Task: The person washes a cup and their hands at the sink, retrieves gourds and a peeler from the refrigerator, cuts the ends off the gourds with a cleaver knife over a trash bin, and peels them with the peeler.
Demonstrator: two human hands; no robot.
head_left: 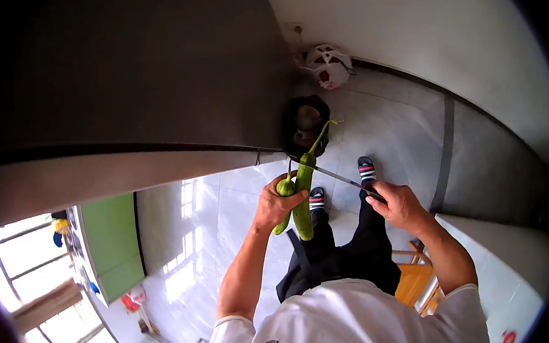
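Observation:
My left hand (pixel 273 204) is wrapped around two long green loofah gourds, holding them side by side. The longer gourd (pixel 305 218) points up and away, with a curling stem at its far end. Partly covered by my fingers, the other gourd (pixel 285 187) has a short upright stem. My right hand (pixel 403 205) grips a knife (pixel 345 180) by its dark handle. The thin blade reaches left across the far end of the longer gourd, near the stem; whether it touches is hard to tell. Below the gourds' stem ends is a black bag-lined bin (pixel 325 110) on the floor.
A tall dark cabinet-like surface (pixel 155 72) rises on the left. A white plastic bag (pixel 331 67) sits by the wall. My striped slippers (pixel 316 199) stand on grey floor tiles. A wooden stool (pixel 413 279) is at right, and a green cabinet (pixel 110 244) at far left.

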